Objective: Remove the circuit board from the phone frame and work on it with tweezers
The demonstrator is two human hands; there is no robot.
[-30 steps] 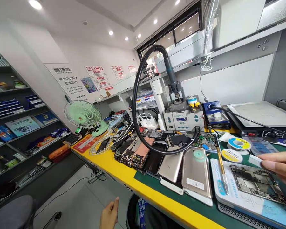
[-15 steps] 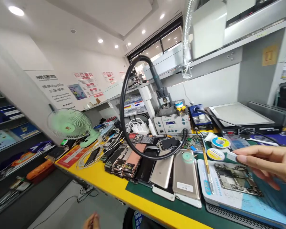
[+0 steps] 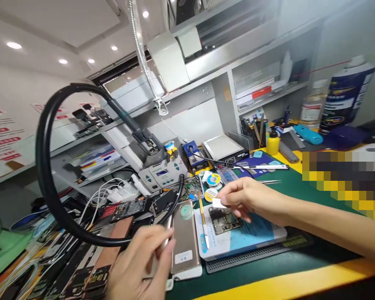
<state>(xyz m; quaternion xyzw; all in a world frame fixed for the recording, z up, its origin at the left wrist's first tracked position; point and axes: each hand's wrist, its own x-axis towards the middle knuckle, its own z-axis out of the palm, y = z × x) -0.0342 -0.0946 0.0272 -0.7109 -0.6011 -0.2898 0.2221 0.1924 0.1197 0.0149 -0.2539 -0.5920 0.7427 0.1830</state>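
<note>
My right hand (image 3: pixel 240 198) pinches a small flat white piece (image 3: pixel 218 203) between thumb and fingertips; its material is unclear. Just below is a phone logic board (image 3: pixel 224 221), lying on a blue-and-white box-like pad (image 3: pixel 253 235). Along that pad's left edge rests a craft knife (image 3: pixel 203 221) with a gold handle. My left hand (image 3: pixel 143 258) is raised over the phones at the lower middle, loosely curled, thumb and fingers slightly apart, with nothing visible in it. Right of it lies a gold phone back cover (image 3: pixel 185 233) with a green tape roll (image 3: pixel 186 211) on it.
A thick black hose (image 3: pixel 45 166) loops from the grey soldering station (image 3: pixel 162 173) across the left side. Solder reels (image 3: pixel 213 179) sit behind the pad. Tweezers (image 3: pixel 270 181), a yellow bottle (image 3: pixel 273 142) and a spray can (image 3: pixel 346 96) are to the right. Phone parts crowd the left.
The view has swung right. My left hand has come up from below the bench edge to above the phones. The right hand still holds the white piece near the logic board.
</note>
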